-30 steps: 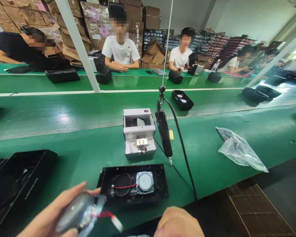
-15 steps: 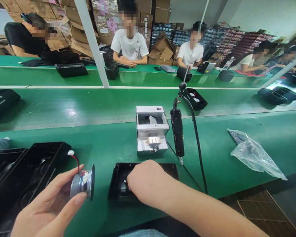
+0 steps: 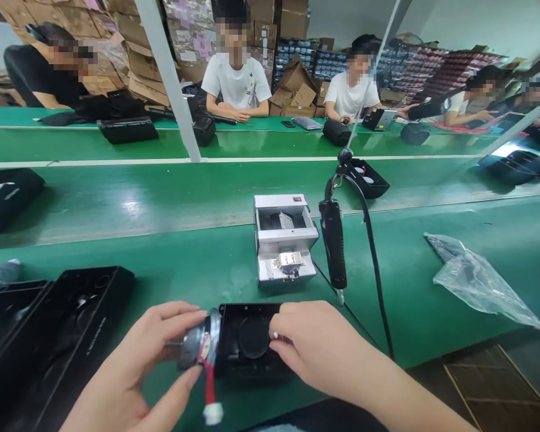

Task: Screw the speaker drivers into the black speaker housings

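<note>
My left hand (image 3: pixel 148 354) grips a small round speaker driver (image 3: pixel 194 348) between thumb and fingers, its rim turned toward the right. Red wires hang from the driver and end in a white connector (image 3: pixel 213 414). Just right of it lies an open black speaker housing (image 3: pixel 247 360) with a round recess inside. Over the housing's right part, my right hand (image 3: pixel 310 342) is closed, with a small white connector (image 3: pixel 276 335) showing at its fingertips. The hand hides that side of the housing.
A white screw feeder (image 3: pixel 285 240) stands behind the housing, with a black electric screwdriver (image 3: pixel 333 243) hanging beside it. Open black cases (image 3: pixel 90 324) lie at left, a clear plastic bag (image 3: pixel 481 282) at right. Co-workers sit across the green conveyor (image 3: pixel 184 192).
My left hand has brought the speaker driver right, up to the housing's left edge, and its wires now hang down. My right hand has shifted right, uncovering the round recess.
</note>
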Demonstrator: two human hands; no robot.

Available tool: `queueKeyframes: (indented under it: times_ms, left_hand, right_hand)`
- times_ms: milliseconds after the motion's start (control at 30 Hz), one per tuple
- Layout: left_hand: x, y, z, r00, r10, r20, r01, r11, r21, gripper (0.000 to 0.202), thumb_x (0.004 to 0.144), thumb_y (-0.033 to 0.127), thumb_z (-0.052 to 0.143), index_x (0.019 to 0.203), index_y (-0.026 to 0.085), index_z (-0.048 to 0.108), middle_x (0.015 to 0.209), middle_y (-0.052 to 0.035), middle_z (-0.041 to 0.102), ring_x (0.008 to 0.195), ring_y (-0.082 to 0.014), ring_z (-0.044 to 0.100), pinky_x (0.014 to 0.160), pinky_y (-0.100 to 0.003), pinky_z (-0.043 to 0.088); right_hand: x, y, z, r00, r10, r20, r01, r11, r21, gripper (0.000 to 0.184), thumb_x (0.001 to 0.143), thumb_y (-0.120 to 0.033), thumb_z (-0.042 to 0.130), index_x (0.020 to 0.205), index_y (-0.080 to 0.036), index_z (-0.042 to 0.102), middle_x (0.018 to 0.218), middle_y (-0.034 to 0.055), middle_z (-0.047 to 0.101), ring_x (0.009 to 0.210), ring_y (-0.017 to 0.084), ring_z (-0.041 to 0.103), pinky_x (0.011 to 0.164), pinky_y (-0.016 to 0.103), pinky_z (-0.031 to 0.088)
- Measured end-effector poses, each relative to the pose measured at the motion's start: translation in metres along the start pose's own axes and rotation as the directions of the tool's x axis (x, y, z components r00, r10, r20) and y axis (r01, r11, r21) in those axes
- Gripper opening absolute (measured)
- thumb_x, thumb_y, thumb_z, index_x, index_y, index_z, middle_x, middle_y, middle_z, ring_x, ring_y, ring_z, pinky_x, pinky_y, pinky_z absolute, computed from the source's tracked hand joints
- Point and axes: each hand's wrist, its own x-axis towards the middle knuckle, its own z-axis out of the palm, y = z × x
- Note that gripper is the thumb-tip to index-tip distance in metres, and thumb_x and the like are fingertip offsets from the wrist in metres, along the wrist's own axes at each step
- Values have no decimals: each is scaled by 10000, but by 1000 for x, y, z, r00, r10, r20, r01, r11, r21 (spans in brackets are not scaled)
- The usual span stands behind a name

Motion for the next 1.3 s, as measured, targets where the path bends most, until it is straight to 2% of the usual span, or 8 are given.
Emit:
queueKeyframes:
  times_ms: [100, 200, 300, 467, 600, 800, 1067, 1300]
  left_hand:
    - [26, 21, 14, 972, 161, 169, -188, 969, 161, 374, 1020, 324, 670, 1389, 371, 705, 1354, -24, 737, 1039, -187, 808, 848, -229, 675]
    - [43, 35, 31, 923, 224, 311, -325, 889, 323, 377, 944, 296, 739, 1312, 372, 754, 1202, -16, 788, 883, -225, 809, 702, -303, 657]
    - [52, 42, 46, 873, 143, 466, -379, 800, 464, 415, 886, 229, 802, 1281, 358, 796, 1168, -44, 819, 969, -318, 825, 768, -405, 677]
    - [63, 53, 60, 782, -101, 615, -351, 745, 568, 468, 946, 107, 732, 1357, 322, 792, 1286, -91, 811, 1096, -346, 820, 954, -499, 676]
    - [67, 62, 65, 744, -188, 641, -335, 726, 601, 403, 1003, 115, 679, 1343, 295, 798, 1237, -95, 802, 1039, -341, 818, 943, -535, 672]
    - [59, 57, 70, 740, -121, 662, -453, 638, 623, 469, 1019, 51, 522, 1283, 293, 824, 1171, -116, 785, 943, -333, 803, 845, -526, 673]
    - [45, 24, 70, 783, 84, 617, -544, 573, 613, 397, 994, 154, 588, 1269, 299, 836, 1132, -125, 803, 891, -348, 810, 719, -487, 669]
    - [46, 12, 71, 789, 314, 529, -611, 496, 618, 334, 937, 241, 652, 1200, 248, 858, 1156, -146, 856, 918, -382, 848, 614, -454, 687]
  right_hand:
    - [-17, 10, -1, 1000, 3, -31, -1, 998, 65, 123, 1037, -256, 732, 918, -260, 700, 914, -35, 725, 855, 159, 644, 754, 333, 453]
    - [-28, 16, 6, 998, 7, -60, 0, 994, 111, 69, 1052, -224, 715, 1002, -271, 721, 1022, -34, 763, 1014, 173, 660, 879, 355, 481]
    - [-33, 21, 14, 997, 16, -80, -6, 992, 130, 70, 1068, -221, 699, 1015, -262, 721, 1059, -28, 781, 1068, 174, 666, 934, 376, 490]
    - [-35, 24, 18, 998, 29, -62, -20, 990, 137, 44, 1074, -249, 706, 1114, -267, 708, 1176, -32, 786, 1138, 187, 673, 1002, 397, 531]
    - [-37, 24, 12, 1000, 28, 1, -27, 993, 114, 183, 1032, -299, 781, 1191, -261, 701, 1281, -9, 785, 1179, 236, 701, 1015, 442, 570]
    - [-38, 29, 7, 997, 49, 63, -54, 995, 87, 317, 989, -306, 834, 1267, -254, 692, 1369, 8, 777, 1218, 283, 738, 1033, 489, 602]
    - [-40, 32, 10, 996, 61, 71, -70, 990, 124, 331, 1038, -344, 778, 1343, -263, 678, 1433, 9, 775, 1348, 277, 723, 1099, 454, 586]
    - [-37, 33, 7, 996, 40, 76, -51, 988, 148, 356, 1009, -318, 818, 1340, -245, 707, 1348, 61, 797, 1279, 271, 741, 1111, 426, 567]
